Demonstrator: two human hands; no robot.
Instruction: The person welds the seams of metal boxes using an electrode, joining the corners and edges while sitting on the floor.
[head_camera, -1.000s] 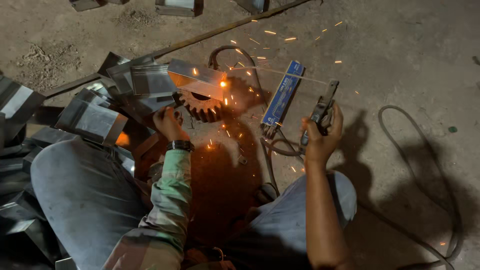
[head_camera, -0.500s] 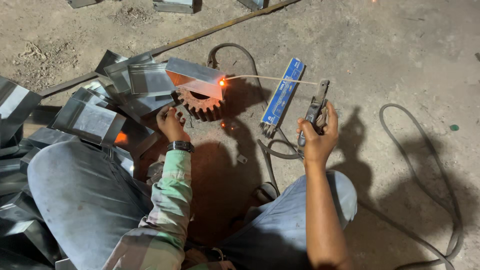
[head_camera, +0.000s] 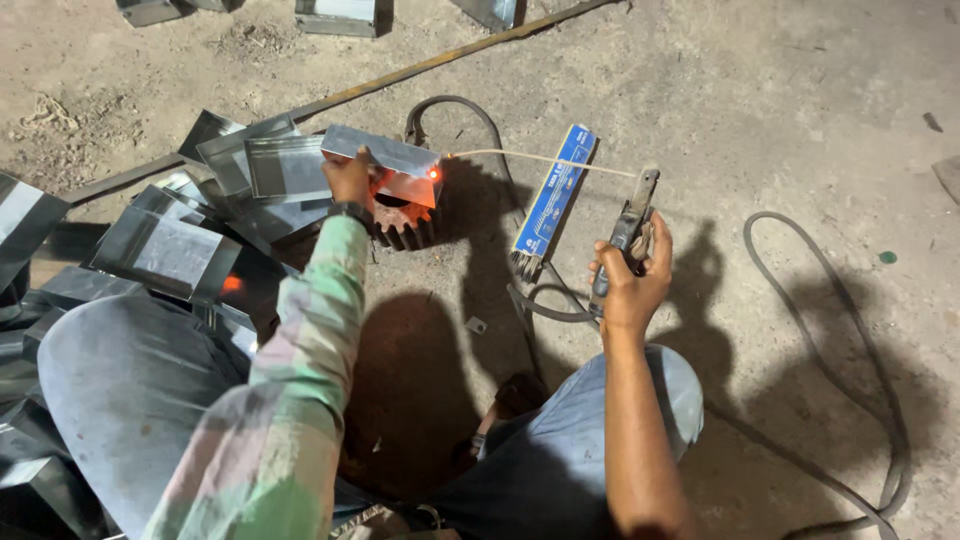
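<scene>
Stacks of folded grey sheet-metal channel pieces (head_camera: 165, 250) lie at my far left on the dirt floor (head_camera: 780, 90), heaped against my bent knee. Just right of them my left hand (head_camera: 350, 180) is clamped on the near edge of a shiny rectangular sheet-metal box (head_camera: 385, 160), which sits on top of a dark toothed steel gear wheel (head_camera: 405, 228) resting on the ground. At the box's right corner an orange glow marks where the tip of a thin pale welding rod (head_camera: 540, 160) touches it. The rod runs rightward over a long blue cardboard electrode packet (head_camera: 553, 195) lying on the floor. Further right, my right hand (head_camera: 630, 285) is wrapped tight round the grey metal electrode holder (head_camera: 625, 230) that grips the rod's other end. A black rubber cable (head_camera: 870, 380) loops across the floor at the far right.
</scene>
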